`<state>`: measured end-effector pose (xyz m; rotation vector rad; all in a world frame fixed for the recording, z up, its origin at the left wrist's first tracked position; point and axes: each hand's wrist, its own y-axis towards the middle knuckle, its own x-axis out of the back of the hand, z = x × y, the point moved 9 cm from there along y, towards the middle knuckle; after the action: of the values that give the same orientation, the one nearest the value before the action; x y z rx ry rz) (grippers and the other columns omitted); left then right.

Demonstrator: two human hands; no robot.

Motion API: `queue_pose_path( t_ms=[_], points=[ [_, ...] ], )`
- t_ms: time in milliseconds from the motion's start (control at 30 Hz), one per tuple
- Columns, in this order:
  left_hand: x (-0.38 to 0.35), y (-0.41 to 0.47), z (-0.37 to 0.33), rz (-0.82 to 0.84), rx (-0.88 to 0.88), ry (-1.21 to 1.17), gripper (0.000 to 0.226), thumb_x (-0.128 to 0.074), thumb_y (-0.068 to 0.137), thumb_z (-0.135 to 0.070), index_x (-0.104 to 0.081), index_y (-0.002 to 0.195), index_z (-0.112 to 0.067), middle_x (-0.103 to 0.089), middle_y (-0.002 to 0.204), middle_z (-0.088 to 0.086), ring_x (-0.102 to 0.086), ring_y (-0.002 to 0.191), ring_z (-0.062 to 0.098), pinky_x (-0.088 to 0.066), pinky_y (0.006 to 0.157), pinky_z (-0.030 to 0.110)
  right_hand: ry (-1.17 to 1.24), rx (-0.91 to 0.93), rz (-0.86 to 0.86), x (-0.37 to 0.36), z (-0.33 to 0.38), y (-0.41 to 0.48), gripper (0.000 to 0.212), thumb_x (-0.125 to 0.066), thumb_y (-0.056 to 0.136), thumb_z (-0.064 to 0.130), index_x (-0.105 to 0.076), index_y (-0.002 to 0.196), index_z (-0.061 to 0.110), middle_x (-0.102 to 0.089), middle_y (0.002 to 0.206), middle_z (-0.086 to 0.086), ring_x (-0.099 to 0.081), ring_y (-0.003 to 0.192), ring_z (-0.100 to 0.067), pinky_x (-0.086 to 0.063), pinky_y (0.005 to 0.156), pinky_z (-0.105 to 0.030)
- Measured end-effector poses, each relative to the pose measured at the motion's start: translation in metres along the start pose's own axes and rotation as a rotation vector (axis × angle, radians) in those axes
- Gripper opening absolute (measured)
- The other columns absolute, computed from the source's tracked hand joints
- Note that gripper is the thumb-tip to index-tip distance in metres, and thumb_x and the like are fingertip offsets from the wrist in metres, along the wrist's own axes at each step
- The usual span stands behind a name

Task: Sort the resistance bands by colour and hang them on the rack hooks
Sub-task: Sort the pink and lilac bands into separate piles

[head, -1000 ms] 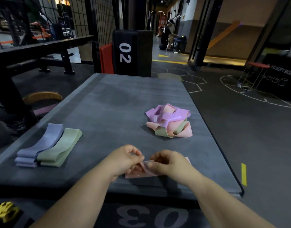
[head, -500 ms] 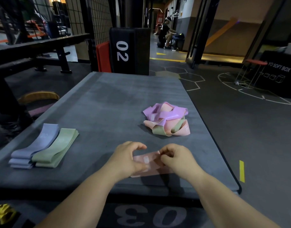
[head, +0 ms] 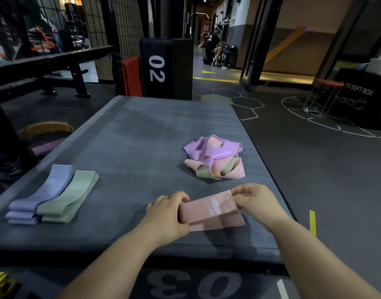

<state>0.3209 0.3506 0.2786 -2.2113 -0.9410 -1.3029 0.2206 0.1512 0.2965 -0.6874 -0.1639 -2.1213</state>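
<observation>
Now left hand (head: 163, 214), right hand (head: 255, 199) hold pink band (head: 209, 212) ends

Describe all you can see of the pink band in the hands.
The pink band is a flat, wide loop of matte, fabric-like material with a white label on its upper face. It is flattened near the mat's front edge, with a second layer showing beneath. The left hand grips its left end; the right hand pinches its right end.
</observation>
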Motion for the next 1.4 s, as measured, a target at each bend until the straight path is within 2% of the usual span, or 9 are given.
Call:
queue_pose_path(
  t_ms=[167, 333, 433, 533, 733, 900, 1100, 1233, 1400],
  points=[
    [-0.001, -0.001, 0.0, 0.004, -0.012, 0.012, 0.051, -0.065, 0.073, -0.036, -0.04, 0.118, -0.032, -0.05, 0.112, -0.013, -0.043, 0.112, 0.014, -0.032, 0.095, 0.03, -0.075, -0.048, 0.0, 0.009, -0.013, 0.003, 0.015, -0.064, 0.08, 0.005, -0.075, 0.084, 0.013, -0.069, 0.062, 0.001, -0.06, 0.053, -0.008, -0.045, 0.056, -0.016],
    [-0.002, -0.001, 0.001, 0.014, -0.007, -0.026, 0.051, -0.067, 0.073, -0.035, -0.039, 0.115, -0.03, -0.051, 0.112, -0.01, -0.046, 0.11, 0.015, -0.039, 0.096, 0.03, -0.168, -0.085, 0.004, 0.007, -0.022, 0.005, 0.014, -0.063, 0.077, 0.008, -0.074, 0.08, 0.017, -0.067, 0.056, 0.005, -0.061, 0.055, -0.008, -0.048, 0.062, -0.021],
    [-0.002, -0.002, 0.003, 0.022, 0.004, -0.034, 0.045, -0.068, 0.073, -0.034, -0.04, 0.107, -0.031, -0.051, 0.104, -0.008, -0.047, 0.102, 0.016, -0.042, 0.089, 0.029, -0.25, -0.073, 0.015, 0.005, -0.021, 0.005, 0.014, -0.062, 0.076, 0.01, -0.073, 0.079, 0.02, -0.066, 0.054, 0.007, -0.06, 0.055, -0.005, -0.047, 0.061, -0.02],
    [-0.004, -0.001, 0.005, 0.044, -0.021, -0.022, 0.037, -0.069, 0.072, -0.032, -0.042, 0.098, -0.032, -0.048, 0.096, -0.013, -0.045, 0.1, 0.014, -0.042, 0.085, 0.027, -0.31, -0.067, 0.03, 0.001, -0.02, 0.003, 0.014, -0.063, 0.076, 0.011, -0.072, 0.078, 0.022, -0.068, 0.06, 0.008, -0.062, 0.06, -0.005, -0.049, 0.064, -0.021],
    [-0.007, -0.001, 0.008, 0.078, -0.043, -0.002, 0.033, -0.071, 0.072, -0.035, -0.047, 0.095, -0.034, -0.048, 0.106, -0.015, -0.043, 0.109, 0.012, -0.04, 0.097, 0.03, -0.403, -0.028, 0.03, -0.005, -0.016, -0.001, 0.015, -0.062, 0.076, 0.014, -0.068, 0.08, 0.028, -0.07, 0.078, 0.01, -0.066, 0.082, -0.012, -0.053, 0.077, -0.025],
    [-0.008, 0.0, 0.009, 0.091, -0.045, 0.012, 0.036, -0.073, 0.071, -0.04, -0.046, 0.094, -0.035, -0.045, 0.104, -0.016, -0.041, 0.11, 0.011, -0.039, 0.098, 0.03, -0.468, 0.002, 0.027, -0.007, -0.015, -0.002, 0.014, -0.062, 0.079, 0.018, -0.066, 0.088, 0.028, -0.067, 0.08, 0.013, -0.062, 0.08, -0.007, -0.048, 0.071, -0.019],
    [-0.006, -0.001, 0.009, 0.088, -0.033, -0.025, 0.033, -0.07, 0.075, -0.052, -0.05, 0.092, -0.033, -0.05, 0.103, -0.014, -0.04, 0.105, 0.01, -0.039, 0.095, 0.027, -0.55, 0.038, 0.037, -0.012, -0.015, -0.001, 0.021, -0.06, 0.079, 0.018, -0.066, 0.098, 0.025, -0.068, 0.085, 0.009, -0.061, 0.084, -0.011, -0.047, 0.072, -0.021],
    [-0.004, 0.001, 0.01, 0.033, -0.031, -0.027, 0.016, -0.063, 0.087, -0.041, -0.05, 0.086, -0.032, -0.047, 0.092, -0.017, -0.042, 0.103, 0.011, -0.04, 0.093, 0.027, -0.525, 0.044, 0.049, -0.012, -0.015, 0.0, 0.023, -0.061, 0.08, 0.018, -0.067, 0.102, 0.025, -0.068, 0.087, 0.009, -0.06, 0.085, -0.01, -0.044, 0.071, -0.02],
    [-0.003, 0.001, 0.013, 0.018, -0.019, -0.028, 0.016, -0.065, 0.086, -0.032, -0.05, 0.089, -0.031, -0.045, 0.092, -0.017, -0.043, 0.104, 0.012, -0.041, 0.092, 0.028, -0.506, 0.049, 0.054, -0.013, -0.017, 0.002, 0.03, -0.062, 0.077, 0.017, -0.069, 0.105, 0.026, -0.067, 0.082, 0.011, -0.06, 0.083, -0.009, -0.042, 0.072, -0.019]
  ],
)
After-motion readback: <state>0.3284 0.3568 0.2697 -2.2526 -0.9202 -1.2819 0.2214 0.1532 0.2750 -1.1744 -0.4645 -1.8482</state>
